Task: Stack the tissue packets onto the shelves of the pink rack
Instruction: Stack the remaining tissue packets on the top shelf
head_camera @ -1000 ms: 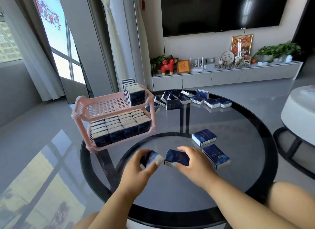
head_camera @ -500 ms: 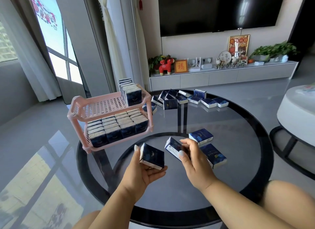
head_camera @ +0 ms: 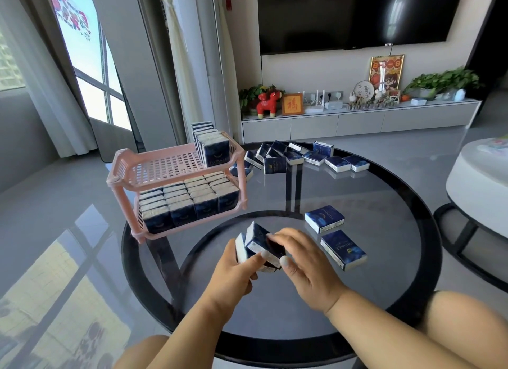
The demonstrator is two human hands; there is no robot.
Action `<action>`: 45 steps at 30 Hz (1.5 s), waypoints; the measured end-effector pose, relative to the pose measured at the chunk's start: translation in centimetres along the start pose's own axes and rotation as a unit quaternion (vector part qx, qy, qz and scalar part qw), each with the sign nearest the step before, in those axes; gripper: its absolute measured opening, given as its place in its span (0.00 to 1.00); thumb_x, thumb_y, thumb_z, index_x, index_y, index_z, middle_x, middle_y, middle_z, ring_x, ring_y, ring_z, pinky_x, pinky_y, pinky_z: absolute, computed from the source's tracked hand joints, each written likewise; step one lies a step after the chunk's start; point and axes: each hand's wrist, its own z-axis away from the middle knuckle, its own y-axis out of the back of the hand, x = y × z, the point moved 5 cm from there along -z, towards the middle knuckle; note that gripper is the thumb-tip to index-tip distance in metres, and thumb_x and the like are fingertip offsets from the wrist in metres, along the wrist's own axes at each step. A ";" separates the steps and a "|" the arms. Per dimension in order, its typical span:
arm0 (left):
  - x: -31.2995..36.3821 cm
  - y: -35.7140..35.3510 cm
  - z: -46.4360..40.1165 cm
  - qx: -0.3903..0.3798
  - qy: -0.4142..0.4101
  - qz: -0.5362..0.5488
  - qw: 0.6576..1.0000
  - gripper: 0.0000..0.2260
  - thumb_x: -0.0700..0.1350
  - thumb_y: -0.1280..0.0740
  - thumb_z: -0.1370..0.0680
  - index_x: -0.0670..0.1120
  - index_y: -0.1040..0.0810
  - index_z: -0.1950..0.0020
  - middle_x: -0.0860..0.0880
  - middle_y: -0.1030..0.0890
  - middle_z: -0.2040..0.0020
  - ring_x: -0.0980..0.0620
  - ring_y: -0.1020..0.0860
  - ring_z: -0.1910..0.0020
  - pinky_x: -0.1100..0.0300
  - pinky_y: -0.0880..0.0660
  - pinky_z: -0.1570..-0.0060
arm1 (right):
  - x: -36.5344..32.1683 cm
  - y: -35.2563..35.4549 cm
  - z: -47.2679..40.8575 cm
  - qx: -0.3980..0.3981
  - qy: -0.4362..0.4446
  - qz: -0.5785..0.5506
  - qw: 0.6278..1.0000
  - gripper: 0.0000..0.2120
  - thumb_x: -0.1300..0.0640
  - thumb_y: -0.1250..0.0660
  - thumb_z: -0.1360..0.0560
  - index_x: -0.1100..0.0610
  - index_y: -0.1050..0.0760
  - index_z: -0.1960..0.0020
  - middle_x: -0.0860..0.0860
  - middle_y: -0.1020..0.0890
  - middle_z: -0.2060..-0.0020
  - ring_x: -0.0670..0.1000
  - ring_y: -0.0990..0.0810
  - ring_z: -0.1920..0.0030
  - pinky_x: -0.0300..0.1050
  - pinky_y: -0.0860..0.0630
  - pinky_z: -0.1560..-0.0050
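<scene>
Packets btwn both hands, count unclear, right hand covering.

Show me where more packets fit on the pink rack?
The top shelf is bare from its left rim to the row of packets at its right end. The bottom shelf is packed full.

Bright daylight from window at left; glare on floor below it; edges bend w/ wide-angle distortion.
</scene>
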 end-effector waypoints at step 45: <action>0.2 4.9 -1.9 0.139 -0.031 -0.037 0.989 0.18 0.34 0.27 0.28 0.46 0.26 0.42 0.47 0.21 0.47 0.51 0.23 0.69 0.62 0.24 0.69 | 3.9 1.8 -4.9 -0.103 -0.338 -0.141 0.925 0.06 0.51 0.29 0.28 0.52 0.23 0.59 0.45 0.19 0.66 0.44 0.23 0.65 0.38 0.29 0.62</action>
